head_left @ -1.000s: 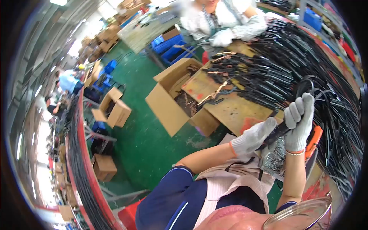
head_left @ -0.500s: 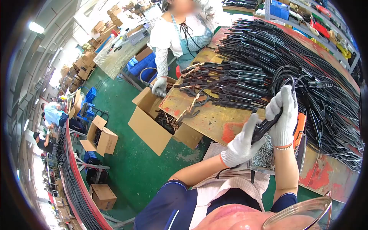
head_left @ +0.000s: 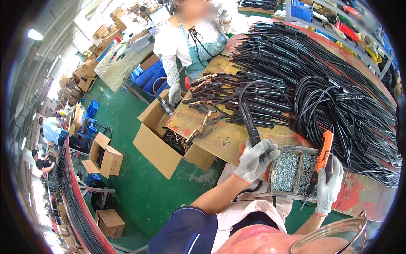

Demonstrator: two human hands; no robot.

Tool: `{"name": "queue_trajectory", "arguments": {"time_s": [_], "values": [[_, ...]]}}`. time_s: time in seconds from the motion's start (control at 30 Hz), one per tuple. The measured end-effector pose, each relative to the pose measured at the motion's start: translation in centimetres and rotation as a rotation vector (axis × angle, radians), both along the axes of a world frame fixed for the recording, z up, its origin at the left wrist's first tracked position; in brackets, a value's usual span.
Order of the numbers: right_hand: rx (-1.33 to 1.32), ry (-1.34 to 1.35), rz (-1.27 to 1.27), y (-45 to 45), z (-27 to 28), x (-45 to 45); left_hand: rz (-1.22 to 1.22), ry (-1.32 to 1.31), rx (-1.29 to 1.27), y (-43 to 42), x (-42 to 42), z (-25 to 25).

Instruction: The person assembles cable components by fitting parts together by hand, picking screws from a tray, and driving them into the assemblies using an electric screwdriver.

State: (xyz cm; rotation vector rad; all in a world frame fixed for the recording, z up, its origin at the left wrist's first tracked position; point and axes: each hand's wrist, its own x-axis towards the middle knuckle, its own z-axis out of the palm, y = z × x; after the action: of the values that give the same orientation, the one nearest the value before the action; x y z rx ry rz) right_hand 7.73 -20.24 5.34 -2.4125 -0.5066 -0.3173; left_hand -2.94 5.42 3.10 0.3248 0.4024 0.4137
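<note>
My left hand [head_left: 257,160] is closed around the lower end of a black cable handle [head_left: 248,122]. The handle slants up and away over the table, and a black cable curves from its far end. My right hand [head_left: 330,184] grips an orange and black electric screwdriver [head_left: 325,149], whose thin bit points down toward me. Between my hands sits a screw box [head_left: 270,186] with two compartments full of small silver screws [head_left: 284,172]. Both hands wear white knit gloves.
Black cables with handles [head_left: 292,55] cover much of the worn table [head_left: 228,137]. A looped cable bundle [head_left: 308,101] lies beyond the screwdriver. At the left corner, a co-worker's gloved hand [head_left: 174,94] is over an open carton [head_left: 154,150]. A shelf [head_left: 355,42] stands behind.
My right hand has left the black handle and moved down right onto the electric screwdriver. My left hand has kept the handle, which now points away to the upper left.
</note>
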Motion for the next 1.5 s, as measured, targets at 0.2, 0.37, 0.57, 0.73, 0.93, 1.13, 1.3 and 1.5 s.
{"name": "queue_trajectory", "arguments": {"time_s": [0.2,0.37,0.57,0.73,0.93,1.13,1.3,1.5], "values": [[0.058,0.271,-0.009,-0.6,-2.8,0.0,-0.090,0.100,0.038,-4.8,1.8,-1.8],[-0.015,0.278,-0.042,0.0,-4.2,2.6,-0.141,0.121,0.087,-5.1,1.6,-1.9],[0.105,0.519,-0.092,0.7,-3.8,4.3,-0.120,0.155,0.115,-5.4,1.7,-2.0],[0.328,0.582,-0.012,1.3,-3.9,5.4,-0.160,0.033,-0.152,-4.5,1.4,-3.8],[1.382,0.712,0.295,-0.3,-3.1,4.5,-0.150,0.081,0.070,-4.3,0.9,-3.5],[1.900,0.447,0.327,1.2,0.2,2.0,-0.118,-0.003,0.157,-4.3,1.6,-2.8],[1.984,0.593,0.596,0.8,1.7,0.3,-0.102,0.073,0.205,-4.4,1.8,-2.8],[1.436,0.158,0.310,1.8,0.2,-1.3,-0.101,0.083,0.195,-4.4,1.7,-3.0]]}}
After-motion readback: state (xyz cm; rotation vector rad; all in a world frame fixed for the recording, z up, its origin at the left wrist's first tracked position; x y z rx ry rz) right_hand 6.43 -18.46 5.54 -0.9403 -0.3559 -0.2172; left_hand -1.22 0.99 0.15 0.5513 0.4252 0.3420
